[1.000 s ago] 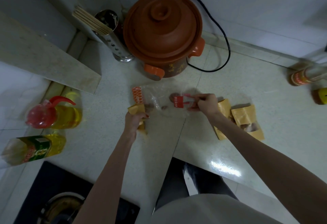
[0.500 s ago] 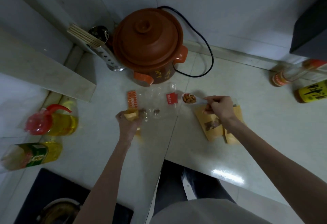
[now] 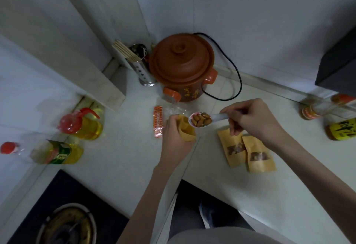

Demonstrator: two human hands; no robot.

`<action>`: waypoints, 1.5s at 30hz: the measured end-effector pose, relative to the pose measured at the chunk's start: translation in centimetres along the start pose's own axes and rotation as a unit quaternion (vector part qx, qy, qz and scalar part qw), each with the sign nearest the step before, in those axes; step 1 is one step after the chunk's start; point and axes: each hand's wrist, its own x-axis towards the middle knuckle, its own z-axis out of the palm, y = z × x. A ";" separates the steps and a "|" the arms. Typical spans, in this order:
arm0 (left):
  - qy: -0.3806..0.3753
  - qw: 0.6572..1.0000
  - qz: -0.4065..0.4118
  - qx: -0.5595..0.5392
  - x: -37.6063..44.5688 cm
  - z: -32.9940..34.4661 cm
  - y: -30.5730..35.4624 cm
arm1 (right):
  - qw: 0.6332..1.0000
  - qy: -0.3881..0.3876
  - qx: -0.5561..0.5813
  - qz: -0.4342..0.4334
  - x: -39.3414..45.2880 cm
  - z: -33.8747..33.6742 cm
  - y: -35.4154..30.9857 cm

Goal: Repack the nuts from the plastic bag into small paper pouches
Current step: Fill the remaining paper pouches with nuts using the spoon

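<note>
Left hand: the left hand point(image 3: 174, 138) is curled round a small paper pouch point(image 3: 187, 132), which is held up just above the counter point(image 3: 123, 159) with its mouth open toward the spoon
Right hand: the handle of a white spoon point(image 3: 205, 120) is pinched by the right hand point(image 3: 250, 121), with the other fingers curled in
Nuts: a pile of brown nuts point(image 3: 202, 121) is carried in the bowl of the spoon, right at the mouth of the held pouch
Plastic bag: a clear plastic bag point(image 3: 173, 111) with an orange strip point(image 3: 158, 121) is laid flat on the counter, just behind the left hand; what is inside it cannot be told
Filled pouches: two filled pouches point(image 3: 247, 152) are laid side by side on the counter under the right wrist, and nuts are seen through their little windows
Behind: a brown clay pot point(image 3: 181, 66) with a black cord point(image 3: 231, 74) is set in the corner
Left side: two oil bottles point(image 3: 77, 126) are seen by the wall
</note>
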 end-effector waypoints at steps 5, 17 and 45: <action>0.057 0.997 0.053 0.019 -0.7 -0.9 2.7 | 0.994 0.010 -0.088 -0.063 -1.4 -0.7 -2.7; 0.123 0.987 0.106 0.011 -1.1 -1.1 5.4 | 0.879 0.013 -0.349 -0.325 -4.5 -0.5 -6.3; 0.041 0.918 -0.394 -0.004 6.0 -4.4 -11.8 | 0.960 0.082 -0.269 -0.021 11.8 6.7 11.1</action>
